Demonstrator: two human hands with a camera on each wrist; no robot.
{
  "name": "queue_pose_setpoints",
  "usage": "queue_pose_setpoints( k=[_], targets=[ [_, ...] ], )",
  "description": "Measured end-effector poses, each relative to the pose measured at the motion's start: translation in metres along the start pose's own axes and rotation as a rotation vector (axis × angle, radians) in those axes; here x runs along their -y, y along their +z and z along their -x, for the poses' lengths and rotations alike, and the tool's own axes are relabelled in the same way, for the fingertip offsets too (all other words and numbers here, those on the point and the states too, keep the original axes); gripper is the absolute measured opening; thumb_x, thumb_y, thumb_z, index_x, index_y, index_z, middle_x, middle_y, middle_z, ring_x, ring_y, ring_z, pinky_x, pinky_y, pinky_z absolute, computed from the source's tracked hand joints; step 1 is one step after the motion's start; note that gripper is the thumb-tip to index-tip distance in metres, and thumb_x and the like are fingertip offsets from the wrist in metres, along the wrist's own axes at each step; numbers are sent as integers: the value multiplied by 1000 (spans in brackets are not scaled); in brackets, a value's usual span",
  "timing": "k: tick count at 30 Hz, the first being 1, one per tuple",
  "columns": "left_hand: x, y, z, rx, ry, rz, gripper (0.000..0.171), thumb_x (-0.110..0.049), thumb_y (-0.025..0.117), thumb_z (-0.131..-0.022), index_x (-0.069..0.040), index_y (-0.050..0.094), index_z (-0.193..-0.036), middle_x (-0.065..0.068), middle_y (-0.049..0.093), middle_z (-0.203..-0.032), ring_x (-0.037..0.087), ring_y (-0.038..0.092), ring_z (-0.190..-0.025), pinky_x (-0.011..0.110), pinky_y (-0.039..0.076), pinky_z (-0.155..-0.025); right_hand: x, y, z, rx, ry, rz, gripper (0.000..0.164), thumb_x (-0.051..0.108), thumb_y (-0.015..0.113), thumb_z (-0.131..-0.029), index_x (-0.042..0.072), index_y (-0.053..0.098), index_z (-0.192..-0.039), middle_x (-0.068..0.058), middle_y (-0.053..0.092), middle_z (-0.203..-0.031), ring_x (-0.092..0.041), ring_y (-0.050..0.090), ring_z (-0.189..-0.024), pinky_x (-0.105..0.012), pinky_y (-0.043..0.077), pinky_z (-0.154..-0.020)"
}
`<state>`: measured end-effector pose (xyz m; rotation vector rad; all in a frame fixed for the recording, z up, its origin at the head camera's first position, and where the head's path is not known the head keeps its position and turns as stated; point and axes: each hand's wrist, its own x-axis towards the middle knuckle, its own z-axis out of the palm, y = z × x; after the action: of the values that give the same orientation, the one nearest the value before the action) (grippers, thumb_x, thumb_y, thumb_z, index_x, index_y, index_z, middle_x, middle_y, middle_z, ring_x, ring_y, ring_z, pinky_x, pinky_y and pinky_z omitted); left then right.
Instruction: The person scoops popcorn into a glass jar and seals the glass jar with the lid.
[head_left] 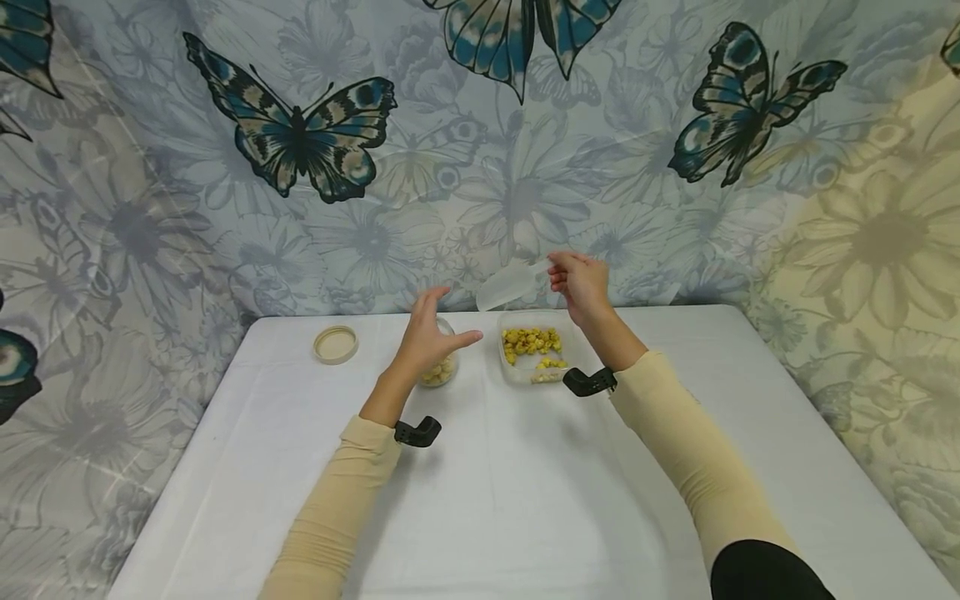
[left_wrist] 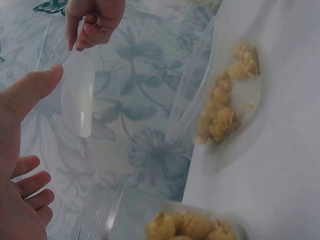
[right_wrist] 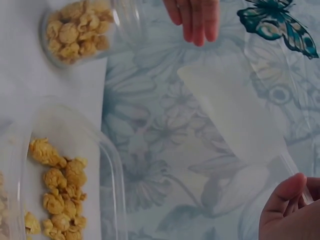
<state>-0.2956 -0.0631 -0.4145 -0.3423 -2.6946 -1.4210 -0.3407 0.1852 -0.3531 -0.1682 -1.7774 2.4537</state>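
My right hand (head_left: 583, 287) pinches the handle of a whitish translucent scoop (head_left: 506, 286), raised over the far edge of the table. Its bowl points left and looks bare in the right wrist view. Beside it, my left hand (head_left: 427, 337) is held with thumb and fingers spread, above a clear jar (head_left: 438, 375) that it partly hides. Popcorn (right_wrist: 80, 32) lies in the bottom of that jar. Below the right hand sits a clear plastic container (head_left: 512, 377) holding yellow popcorn (head_left: 531, 340), with paler pieces near its front.
A round, gold-rimmed lid (head_left: 335, 345) lies left of the jar. All of this stands on a table with a white cloth (head_left: 480, 500). Right behind the table hangs a backdrop (head_left: 517, 200) printed with butterflies and flowers.
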Motion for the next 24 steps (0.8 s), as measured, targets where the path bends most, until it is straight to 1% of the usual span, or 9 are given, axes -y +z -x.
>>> queue_pose_setpoints(
  k=[6, 8, 13, 17, 24],
  targets=[
    [-8, 10, 1, 12, 58, 5, 94, -42, 80, -78, -9, 30, -151, 13, 26, -156, 34, 29, -145, 56, 31, -115, 4, -8, -2, -21, 0, 9, 18, 6, 59, -95, 9, 70, -80, 1, 60, -59, -7, 54, -49, -16, 47, -45],
    [-11, 13, 2, 18, 67, 2, 92, -42, 79, -79, -9, 30, -151, 14, 27, -156, 34, 29, -145, 55, 31, -116, 5, -10, -2, -28, -5, 7, 19, 6, 59, -95, 10, 69, -79, 1, 60, -59, -7, 54, -49, -16, 47, -45],
    [-14, 22, 1, 39, 58, 3, 92, -43, 77, -81, -11, 29, -151, 13, 25, -157, 33, 27, -146, 54, 31, -116, 6, -15, -2, -50, -16, 15, 16, 7, 60, -94, 9, 70, -81, 1, 60, -60, -7, 54, -49, -17, 47, -45],
    [-15, 30, 1, 58, 51, 14, 92, -42, 78, -81, -11, 28, -152, 12, 23, -158, 33, 26, -147, 55, 31, -115, 7, -18, -2, -68, -14, 46, 14, 9, 62, -94, 10, 70, -82, 1, 60, -61, -8, 54, -50, -17, 47, -46],
    [-15, 44, 0, 79, 74, 15, 91, -39, 79, -80, -8, 31, -151, 14, 28, -156, 34, 30, -145, 53, 33, -115, 7, -27, -5, -86, -35, 64, 13, 8, 62, -93, 9, 69, -83, 1, 60, -60, -7, 53, -49, -17, 45, -45]
  ],
)
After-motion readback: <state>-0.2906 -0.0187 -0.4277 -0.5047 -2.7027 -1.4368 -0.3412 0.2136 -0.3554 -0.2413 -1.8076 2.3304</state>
